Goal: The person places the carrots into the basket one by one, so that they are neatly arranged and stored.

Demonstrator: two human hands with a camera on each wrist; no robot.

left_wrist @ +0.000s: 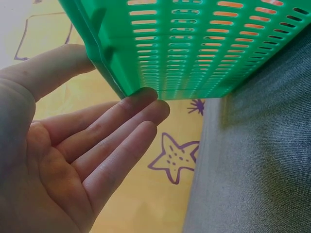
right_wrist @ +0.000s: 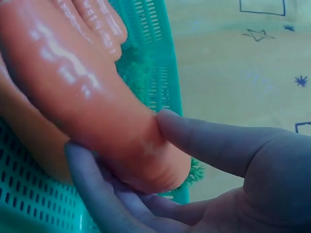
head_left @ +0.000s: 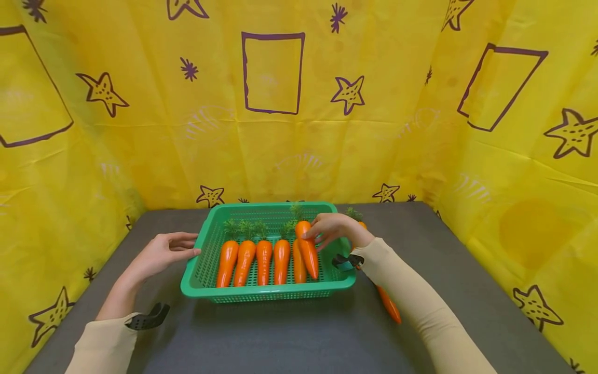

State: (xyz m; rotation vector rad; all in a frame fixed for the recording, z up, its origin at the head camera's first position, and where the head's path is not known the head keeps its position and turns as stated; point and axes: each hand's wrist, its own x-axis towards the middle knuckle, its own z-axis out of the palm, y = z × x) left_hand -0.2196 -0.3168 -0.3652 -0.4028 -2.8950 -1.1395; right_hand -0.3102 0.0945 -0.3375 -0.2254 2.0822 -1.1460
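My right hand pinches an orange carrot near its thick top, between thumb and fingers. This carrot slants over the right part of a green plastic basket. In the right wrist view the thumb and a finger press on opposite sides of the carrot. Several more carrots with green tops lie side by side in the basket, tips toward me. At the basket's left rim my left hand rests with fairly straight fingers. The left wrist view shows its fingertips at the basket's outer wall.
Orange carrot parts show on the dark grey table right of the basket. My right forearm partly covers them, so I cannot tell how many carrots lie there. Yellow cloth with purple drawings surrounds the table at the back and sides.
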